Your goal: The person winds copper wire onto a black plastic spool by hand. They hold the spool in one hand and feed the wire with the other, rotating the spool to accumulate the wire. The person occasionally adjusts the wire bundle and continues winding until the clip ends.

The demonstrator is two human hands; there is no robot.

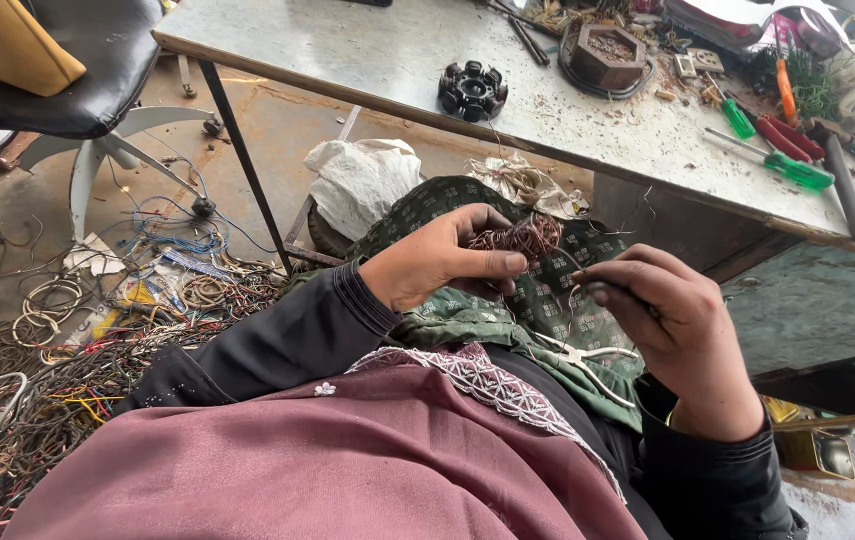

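The left hand (428,262) is curled around a tangled copper coil (520,238), thumb and fingers closed on it, holding it over the lap just above the green patterned cloth (508,300). The right hand (673,325) sits just beside it, fingertips pinched narrow on what looks like a thin strand running from the coil; the strand itself is too fine to follow with certainty. White-handled pliers (588,360) lie loose on the lap beneath the right hand, touched by neither hand. By the look of it the coil is only partly worked: most of the copper is bunched in the left fist and little hangs free, so I judge that much of the winding remains to be pulled apart. On the bench (388,50) stand a black stator (472,90), a wooden box (608,52) and green and red screwdrivers (783,150). A heap of scrap wires (68,350) covers the floor to the left, near a black chair (98,70).
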